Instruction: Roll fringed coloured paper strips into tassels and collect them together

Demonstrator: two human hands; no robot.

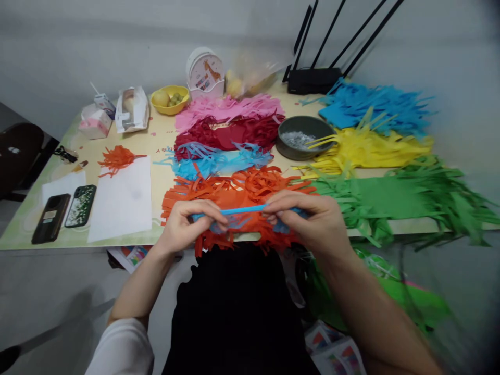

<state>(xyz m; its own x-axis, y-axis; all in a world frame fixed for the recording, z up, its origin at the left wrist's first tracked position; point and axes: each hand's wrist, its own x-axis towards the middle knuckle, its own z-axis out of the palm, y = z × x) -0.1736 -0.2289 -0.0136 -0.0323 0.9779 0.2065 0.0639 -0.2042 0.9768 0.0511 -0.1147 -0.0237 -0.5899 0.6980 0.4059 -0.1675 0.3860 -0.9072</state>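
Observation:
My left hand (193,221) and my right hand (308,216) hold a light-blue fringed paper strip (244,210) stretched between them. Its middle is rolled into a narrow band, and pale blue fringe hangs below it near both hands. Each hand is closed, thumb and fingers pinching one end. Right below and behind the strip lies a heap of orange fringed paper (230,195), part of it hanging over the table's front edge. Behind that is a pile of light-blue fringed paper (222,160). Green fringed paper (390,195) lies beyond my right hand.
Dark red (230,134), pink (238,108), yellow (378,148) and blue fringed paper (375,107) lie farther back. A round dark tin (304,151) holds clear shreds. A router (314,80) stands behind. At left are two phones (80,205), white paper (123,200) and an orange tassel (117,159).

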